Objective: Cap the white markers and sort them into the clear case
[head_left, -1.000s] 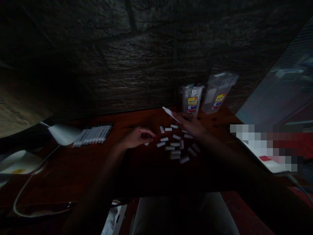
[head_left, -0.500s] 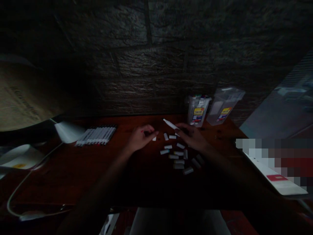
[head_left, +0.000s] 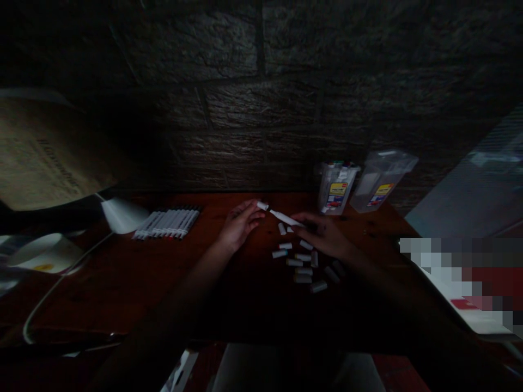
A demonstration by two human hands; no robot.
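Note:
My right hand [head_left: 322, 235] grips a white marker [head_left: 284, 217] by its near end, the marker pointing left and away. My left hand [head_left: 241, 222] pinches a small white cap [head_left: 262, 206] at the marker's far tip. Both hands hover over a dark red wooden table [head_left: 122, 277]. Below them lie several loose white caps [head_left: 300, 263] scattered on the wood.
A row of several capped white markers [head_left: 167, 224] lies to the left beside white paper [head_left: 122, 214]. Two clear plastic tubs [head_left: 335, 187] [head_left: 382, 181] stand at the back right against a dark brick wall. A cable [head_left: 53, 288] curves at the left; a white box [head_left: 469, 305] sits right.
My left hand rose from the table with a cap and met the marker's tip. My right hand swung the marker leftward toward it. The view shifted slightly.

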